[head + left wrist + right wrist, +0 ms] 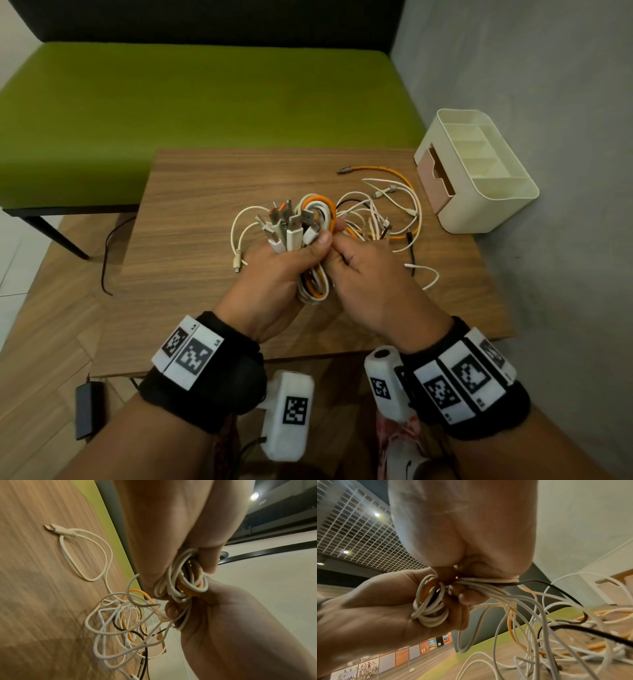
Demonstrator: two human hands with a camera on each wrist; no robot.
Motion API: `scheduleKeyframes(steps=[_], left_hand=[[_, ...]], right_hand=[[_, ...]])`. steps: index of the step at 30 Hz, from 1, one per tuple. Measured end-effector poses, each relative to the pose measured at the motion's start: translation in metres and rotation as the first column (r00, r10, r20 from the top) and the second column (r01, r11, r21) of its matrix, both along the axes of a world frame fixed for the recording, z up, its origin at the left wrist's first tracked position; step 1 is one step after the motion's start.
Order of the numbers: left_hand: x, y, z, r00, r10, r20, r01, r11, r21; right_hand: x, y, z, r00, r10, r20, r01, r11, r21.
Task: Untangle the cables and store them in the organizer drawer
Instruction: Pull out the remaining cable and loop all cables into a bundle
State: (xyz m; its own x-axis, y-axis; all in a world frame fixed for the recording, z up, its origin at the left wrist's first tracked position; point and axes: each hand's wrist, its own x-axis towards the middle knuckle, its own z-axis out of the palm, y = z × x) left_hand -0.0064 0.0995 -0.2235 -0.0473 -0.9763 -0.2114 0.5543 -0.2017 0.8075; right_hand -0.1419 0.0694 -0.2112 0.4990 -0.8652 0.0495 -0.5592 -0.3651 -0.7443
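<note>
We saw the wooden table [191, 240] first, with the cream organizer [479, 178] at its far right corner and its pink drawer [440, 185] partly open. Between that and us lay the loose tangle of cables [383, 212], white, orange and black. Our left hand [274, 274] was closed round a coiled bundle [313, 284] with the plug ends [287, 222] sticking up; our right hand [366, 277] pinched the strands running out to the tangle. We judged the cables light, limp and springy, likely to snag, so best taken by the coil or near a plug. On the cables we could read no brand; the only legible writing was "17" and "18" on distant wall panels [430, 647].
</note>
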Motion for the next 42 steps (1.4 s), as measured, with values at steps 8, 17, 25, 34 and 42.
scheduleKeyframes(steps=[8,17,25,34,42], left_hand=[[0.004,-0.006,0.001,0.972,0.176,0.156,-0.157,0.979,-0.128],[0.016,-0.008,0.026,0.934,0.205,-0.294,-0.256,0.955,-0.149],[0.026,-0.008,0.024,0.921,0.222,-0.319,-0.267,0.958,-0.104],[0.007,-0.003,0.019,0.942,0.171,-0.288,-0.213,0.969,-0.123],[0.012,-0.003,0.025,0.925,0.125,-0.358,-0.162,0.984,-0.077]], right_hand=[[0.003,0.002,0.011,0.982,0.167,-0.091,-0.167,0.986,0.011],[-0.012,-0.027,-0.016,0.837,-0.206,-0.507,0.138,0.976,-0.169],[-0.027,-0.035,-0.016,0.811,-0.116,-0.573,0.136,0.991,-0.008],[-0.004,-0.007,0.005,0.986,0.163,-0.037,-0.165,0.984,-0.069],[-0.015,-0.034,-0.021,0.977,-0.112,-0.182,0.049,0.947,-0.319]])
